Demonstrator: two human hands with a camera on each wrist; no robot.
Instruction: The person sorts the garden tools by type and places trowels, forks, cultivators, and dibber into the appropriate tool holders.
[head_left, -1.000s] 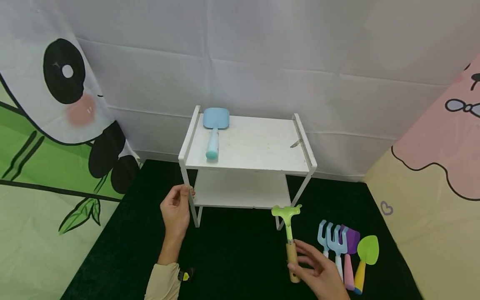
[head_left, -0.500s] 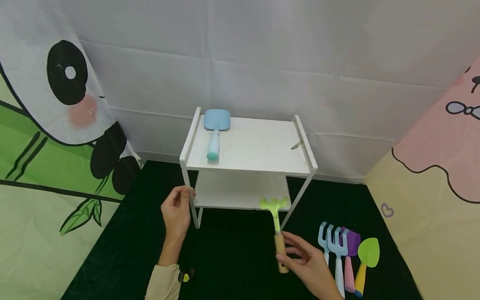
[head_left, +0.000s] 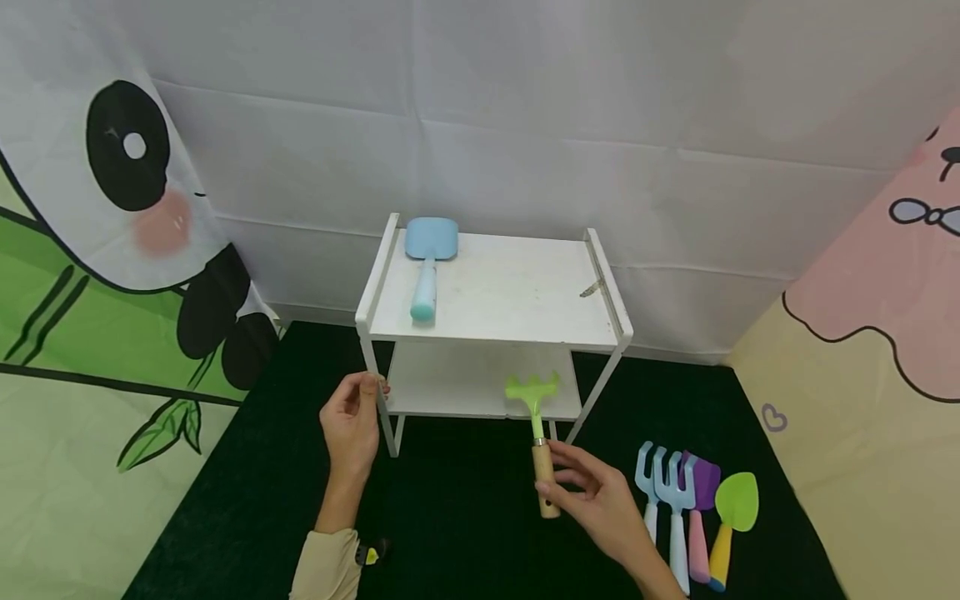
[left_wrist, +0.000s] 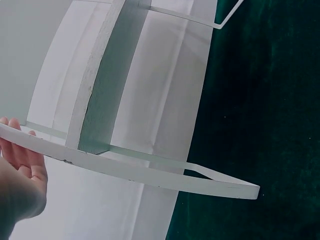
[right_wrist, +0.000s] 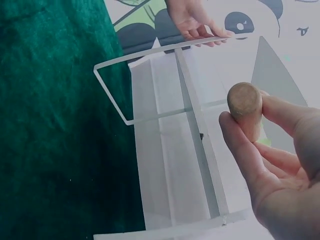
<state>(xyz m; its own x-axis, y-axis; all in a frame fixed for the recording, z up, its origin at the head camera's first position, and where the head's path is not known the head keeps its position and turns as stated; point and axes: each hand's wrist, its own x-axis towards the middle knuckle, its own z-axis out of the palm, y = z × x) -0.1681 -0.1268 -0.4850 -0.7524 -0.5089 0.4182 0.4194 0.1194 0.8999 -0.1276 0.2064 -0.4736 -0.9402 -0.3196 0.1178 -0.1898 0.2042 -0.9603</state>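
Note:
My right hand pinches the wooden handle of a small hand rake between thumb and fingers. The rake's green head points up and overlaps the lower shelf in the head view. In the right wrist view the round handle end faces the camera, mostly hiding the green head. With my left hand I grip the left leg of a white two-tier shelf, fingers behind the bar. On the top board, at the left, lies a blue shovel, its handle toward me.
On the dark green cloth at the right lie two light-blue forks, a purple tool with a pink handle, and a green spade with a yellow handle. Printed sheets surround the back and sides.
My right hand has carried the hand rake left and up, from near the shelf's right leg to in front of the lower board. The left hand stays on the shelf leg.

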